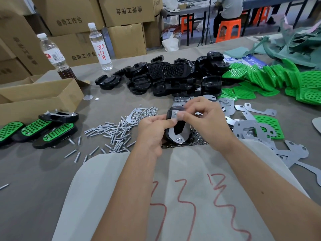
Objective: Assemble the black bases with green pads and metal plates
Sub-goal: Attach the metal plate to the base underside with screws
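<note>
My left hand (152,131) grips a black base (178,129) with a metal plate (184,136) laid on its upturned underside, held just above the table. My right hand (203,117) pinches at the plate's upper corner, where a small nut sits on a screw end; a second screw end shows at the plate's lower tip. A pile of black bases (173,75) lies behind my hands. Green pads (271,79) are heaped at the right. Loose metal plates (251,129) lie right of my hands. Screws (111,133) and nuts (147,112) are scattered to the left.
Finished assemblies (43,131) with green pads lie at the left beside an open cardboard box (40,98). Two bottles (100,47) stand at the back left before stacked cartons. Green scrap sheet (295,42) lies at the far right. A white cloth (173,197) covers my lap.
</note>
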Tool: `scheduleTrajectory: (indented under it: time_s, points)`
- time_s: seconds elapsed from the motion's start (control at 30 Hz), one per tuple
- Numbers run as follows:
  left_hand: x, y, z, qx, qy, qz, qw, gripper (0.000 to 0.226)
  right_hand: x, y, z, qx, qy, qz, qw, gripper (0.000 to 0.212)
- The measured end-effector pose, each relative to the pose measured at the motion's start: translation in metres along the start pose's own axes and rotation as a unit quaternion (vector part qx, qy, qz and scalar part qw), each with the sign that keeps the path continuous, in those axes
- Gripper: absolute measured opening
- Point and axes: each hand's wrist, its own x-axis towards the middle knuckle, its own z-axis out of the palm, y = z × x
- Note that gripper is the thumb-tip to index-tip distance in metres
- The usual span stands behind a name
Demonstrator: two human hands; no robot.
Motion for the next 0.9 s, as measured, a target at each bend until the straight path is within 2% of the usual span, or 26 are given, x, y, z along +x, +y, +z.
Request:
scheduleTrajectory:
  time_s: [0.03,0.07,0.17,0.2,0.3,0.37,0.43,0.53,0.67,0.9]
  points:
    - [0.001,0.0,0.0,-0.007,0.001,-0.003,1.0,0.016,0.0,0.002,-0.001,-0.003,0.012,-0.01,1.0,0.028]
    - [0.001,0.001,-0.001,-0.015,0.001,-0.005,1.0,0.019,0.0,0.003,-0.002,-0.003,0.017,-0.016,1.0,0.031]
    - [0.0,0.001,-0.001,-0.019,-0.003,-0.001,1.0,0.022,-0.002,-0.004,0.003,-0.028,-0.014,-0.034,0.999,0.002]
    - [0.0,0.001,-0.001,-0.018,-0.005,0.001,1.0,0.021,-0.003,-0.003,0.004,-0.032,-0.017,-0.035,0.999,0.001]
    - [-0.001,0.002,0.0,-0.029,0.002,0.0,1.0,0.021,-0.002,0.0,0.002,-0.03,0.011,-0.035,0.999,0.035]
    - [-0.002,0.002,0.001,-0.019,0.007,0.007,1.0,0.019,-0.001,-0.001,0.001,-0.042,0.021,-0.039,0.998,0.029]
    - [-0.005,0.001,0.003,0.015,0.011,0.03,0.999,0.016,-0.001,-0.002,0.004,-0.087,0.017,-0.057,0.994,0.007]
    - [-0.009,0.002,0.004,0.071,0.029,0.089,0.993,0.014,-0.001,-0.002,0.01,-0.169,-0.008,-0.11,0.979,0.01]
    - [-0.01,0.004,0.006,0.173,0.071,0.18,0.966,0.01,0.001,0.0,0.014,-0.226,-0.034,-0.133,0.964,0.004]
    - [-0.013,0.004,0.006,0.261,0.064,0.22,0.938,0.01,-0.002,-0.002,0.015,-0.303,-0.013,-0.145,0.942,0.019]
